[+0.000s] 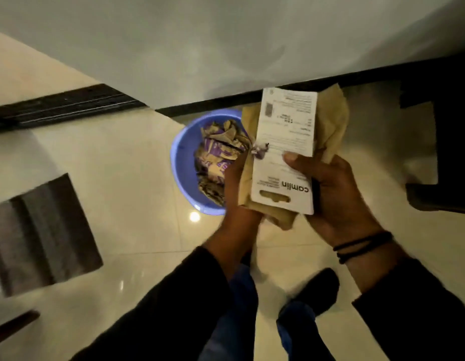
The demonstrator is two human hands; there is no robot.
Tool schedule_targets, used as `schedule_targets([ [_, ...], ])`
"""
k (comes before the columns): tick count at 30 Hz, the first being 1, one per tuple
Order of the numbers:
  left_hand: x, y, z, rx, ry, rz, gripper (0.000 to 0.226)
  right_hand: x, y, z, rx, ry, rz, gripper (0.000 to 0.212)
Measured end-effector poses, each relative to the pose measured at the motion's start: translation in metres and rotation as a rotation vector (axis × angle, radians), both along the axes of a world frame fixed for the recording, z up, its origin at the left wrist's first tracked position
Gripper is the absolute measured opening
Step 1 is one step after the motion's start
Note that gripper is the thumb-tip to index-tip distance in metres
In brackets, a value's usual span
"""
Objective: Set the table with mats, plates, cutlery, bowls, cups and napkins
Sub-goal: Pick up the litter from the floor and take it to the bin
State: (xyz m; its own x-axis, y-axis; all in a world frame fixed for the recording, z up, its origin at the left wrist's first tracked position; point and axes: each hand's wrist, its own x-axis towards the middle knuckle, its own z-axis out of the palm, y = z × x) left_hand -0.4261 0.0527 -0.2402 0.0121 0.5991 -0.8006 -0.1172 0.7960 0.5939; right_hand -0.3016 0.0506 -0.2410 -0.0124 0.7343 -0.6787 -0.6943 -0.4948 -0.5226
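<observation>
Dark sleeves are framing my view as I am looking down. My right hand [338,194] is gripping a white printed "camlin" card [286,152] with crumpled tan paper napkins [333,121] behind it, thumb pressing the card's face. My left hand [236,183] is pinching the bundle's left edge above a blue plastic bin [184,157] of crumpled paper standing on the glossy tiled floor [122,178].

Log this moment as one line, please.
right hand: grips white printed card and tan paper | left hand: holds same bundle | below: blue plastic bin, crumpled wrappers
</observation>
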Motion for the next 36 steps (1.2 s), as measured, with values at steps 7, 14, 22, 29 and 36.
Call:
schedule_targets([
  [7, -0.107, 0.027, -0.011, -0.01, 0.08, 0.21, 0.05, -0.098, 0.027, -0.041, -0.085, -0.592, 0.203, 0.04],
  [14, -0.119, 0.031, -0.096, 0.278, 0.579, -0.55, 0.047, -0.136, 0.054, -0.107, -0.275, -0.932, 0.657, 0.035],
  [22, -0.105, 0.044, -0.162, 0.211, 0.796, -1.116, 0.058, -0.131, 0.064, -0.165, -0.303, -1.126, 0.798, 0.048],
  [29, -0.114, 0.052, -0.147, 0.292, 0.75, -0.909, 0.022, -0.137, 0.057, -0.139, -0.306, -1.053, 0.641, 0.066],
  [36, -0.112, 0.032, -0.032, 0.447, 0.724, -0.476, 0.022, -0.116, 0.023, -0.03, -0.076, -1.145, 0.445, 0.033],
])
